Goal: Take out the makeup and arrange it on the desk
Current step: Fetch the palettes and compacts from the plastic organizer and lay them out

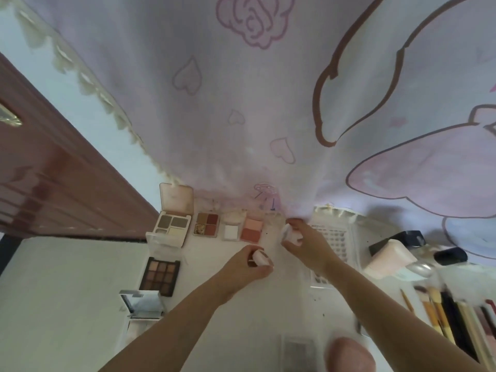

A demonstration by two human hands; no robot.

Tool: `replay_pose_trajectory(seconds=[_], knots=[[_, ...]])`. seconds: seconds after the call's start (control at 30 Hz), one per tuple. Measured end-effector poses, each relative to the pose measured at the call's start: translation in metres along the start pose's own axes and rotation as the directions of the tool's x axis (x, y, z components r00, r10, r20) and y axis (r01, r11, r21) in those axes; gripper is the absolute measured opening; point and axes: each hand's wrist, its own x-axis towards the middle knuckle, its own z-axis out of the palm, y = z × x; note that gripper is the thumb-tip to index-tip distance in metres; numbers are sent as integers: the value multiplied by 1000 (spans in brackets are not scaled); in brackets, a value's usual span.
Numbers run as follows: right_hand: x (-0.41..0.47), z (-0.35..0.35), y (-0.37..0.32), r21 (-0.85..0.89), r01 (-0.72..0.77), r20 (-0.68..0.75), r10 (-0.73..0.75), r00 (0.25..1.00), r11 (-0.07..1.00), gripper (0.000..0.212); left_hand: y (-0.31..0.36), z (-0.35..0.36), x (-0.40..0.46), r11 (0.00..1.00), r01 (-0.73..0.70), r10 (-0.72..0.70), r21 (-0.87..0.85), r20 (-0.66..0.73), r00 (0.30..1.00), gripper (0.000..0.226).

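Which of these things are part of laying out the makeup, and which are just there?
Part of the job:
- small pink item in the left hand
- small white item in the right hand
- open palettes in a row
- dark eyeshadow palette
- brushes

Just there:
- patterned curtain
- brown door

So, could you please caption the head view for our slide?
Left hand and right hand each hold a small white container above a row of open palettes on the desk.
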Motion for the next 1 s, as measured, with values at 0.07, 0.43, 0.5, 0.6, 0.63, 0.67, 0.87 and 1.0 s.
replay_pose_trajectory(seconds=[0.07,0.43,0.5,0.6,0.63,0.67,0.87,1.0], knots=[[12,4,-3,-40,11,-15,-11,1000,999,54,-5,0,4,989,-42,53,142,-77,996,38],[35,-1,6,-565,110,-27,-152,988,818,56,-8,29,47,280,-29,680,960,-177,711,52],[36,-2,6,-577,113,-34,-162,986,809,56,-9,30,50,255,-9,683,967,-174,709,58],[32,-4,4,-592,125,-27,-175,984,796,56,-10,29,56,206,25,660,978,-158,734,66],[29,-6,3,-580,127,-15,-166,986,805,56,-11,29,56,196,39,643,980,-158,749,66],[25,-9,1,-565,129,0,-157,988,815,58,-12,29,56,179,45,636,983,-150,757,66],[-39,-29,-4,-482,211,41,-219,975,851,39,-21,29,27,176,-106,678,979,-43,734,52],[-117,-8,6,-509,279,255,-167,952,814,32,-54,34,-20,132,-359,477,924,259,840,35]])
